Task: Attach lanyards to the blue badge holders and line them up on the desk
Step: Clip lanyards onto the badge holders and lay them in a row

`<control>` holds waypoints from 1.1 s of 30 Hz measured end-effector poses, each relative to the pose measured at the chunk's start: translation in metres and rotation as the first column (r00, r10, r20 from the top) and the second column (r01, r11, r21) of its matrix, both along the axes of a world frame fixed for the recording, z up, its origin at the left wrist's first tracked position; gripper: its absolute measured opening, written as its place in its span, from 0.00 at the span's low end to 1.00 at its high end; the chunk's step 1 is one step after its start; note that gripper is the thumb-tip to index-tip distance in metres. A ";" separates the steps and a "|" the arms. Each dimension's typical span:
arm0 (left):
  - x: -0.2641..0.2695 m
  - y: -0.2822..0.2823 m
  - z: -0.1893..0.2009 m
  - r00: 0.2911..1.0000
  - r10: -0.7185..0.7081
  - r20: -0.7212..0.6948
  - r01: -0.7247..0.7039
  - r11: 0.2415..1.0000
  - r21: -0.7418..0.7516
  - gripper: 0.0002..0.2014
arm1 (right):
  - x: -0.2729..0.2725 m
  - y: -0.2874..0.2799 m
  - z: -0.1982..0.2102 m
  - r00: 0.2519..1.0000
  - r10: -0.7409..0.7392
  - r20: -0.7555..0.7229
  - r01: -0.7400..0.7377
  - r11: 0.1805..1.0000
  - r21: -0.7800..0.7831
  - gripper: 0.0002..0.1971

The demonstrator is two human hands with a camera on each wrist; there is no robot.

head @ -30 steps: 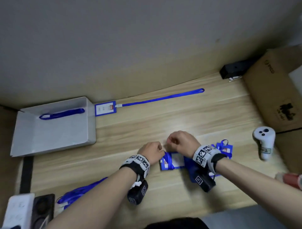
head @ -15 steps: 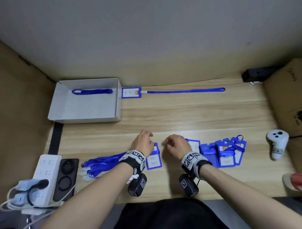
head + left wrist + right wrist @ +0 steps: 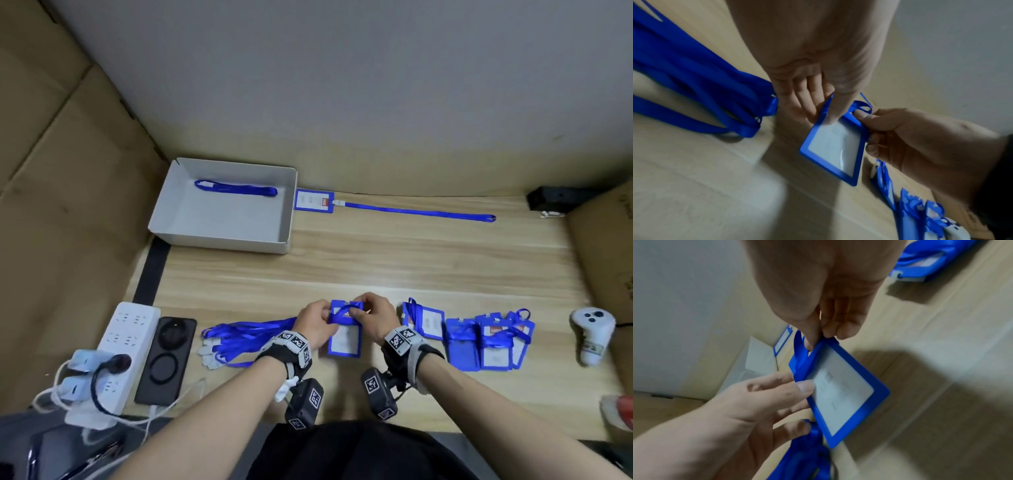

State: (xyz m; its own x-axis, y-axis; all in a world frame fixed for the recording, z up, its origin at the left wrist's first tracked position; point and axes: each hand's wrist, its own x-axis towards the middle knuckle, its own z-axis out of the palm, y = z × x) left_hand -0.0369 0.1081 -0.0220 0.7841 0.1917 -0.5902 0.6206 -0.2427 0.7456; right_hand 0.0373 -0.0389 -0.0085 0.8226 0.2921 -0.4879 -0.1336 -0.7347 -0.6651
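A blue badge holder (image 3: 345, 337) (image 3: 833, 150) (image 3: 842, 395) with a white card is held up just above the desk between both hands. My left hand (image 3: 317, 323) (image 3: 818, 100) pinches its upper left edge, thumb on the front. My right hand (image 3: 375, 318) (image 3: 824, 331) pinches its top right corner, where a blue lanyard loop (image 3: 346, 310) (image 3: 863, 105) arches over the top. A bundle of loose blue lanyards (image 3: 246, 337) (image 3: 694, 91) lies left of my left hand. Several more badge holders (image 3: 479, 339) wrapped in lanyards lie to the right. One finished badge (image 3: 314, 200) with its straight lanyard (image 3: 418, 212) lies at the back.
A grey cardboard tray (image 3: 277, 236) at the back left holds one blue lanyard (image 3: 236, 187). A white power strip (image 3: 116, 346) and a black device (image 3: 168, 359) sit at the front left. A white controller (image 3: 592, 334) lies far right, cardboard (image 3: 606, 246) behind it.
The head view has swung left and down. Both hands have closed in on one badge holder and lifted it off the desk, with a lanyard loop now over its top.
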 end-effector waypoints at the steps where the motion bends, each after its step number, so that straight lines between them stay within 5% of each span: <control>1: 0.003 0.002 0.006 0.998 0.042 0.040 -0.041 0.999 -0.026 0.15 | 0.001 0.001 0.009 1.000 -0.028 -0.006 0.028 0.998 0.047 0.06; 5: 0.019 0.013 0.039 0.969 0.169 0.180 -0.157 0.984 -0.079 0.11 | 0.005 0.001 0.045 0.999 -0.019 -0.042 0.026 0.983 0.180 0.13; 12: 0.051 0.024 0.091 0.955 -0.032 0.295 0.039 0.999 -0.020 0.10 | 0.023 -0.001 0.102 0.998 -0.045 0.039 0.033 0.965 0.260 0.09; 19: 0.063 0.025 0.113 0.938 -0.055 0.344 0.030 0.997 0.077 0.05 | 0.038 -0.008 0.114 0.997 -0.077 0.014 0.070 0.959 0.275 0.12; 33: 0.059 0.044 0.131 0.938 0.047 0.345 0.014 0.985 -0.172 0.07 | 0.063 -0.008 0.120 0.987 -0.157 -0.044 0.163 0.940 0.301 0.11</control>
State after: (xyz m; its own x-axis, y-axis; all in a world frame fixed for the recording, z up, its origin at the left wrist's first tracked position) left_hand 0.0223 0.1524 0.1091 0.9430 0.1279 -0.3074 0.3193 -0.0865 0.9437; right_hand 0.1003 -0.0470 0.1113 0.8617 0.2941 -0.4134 -0.2478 -0.4670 -0.8488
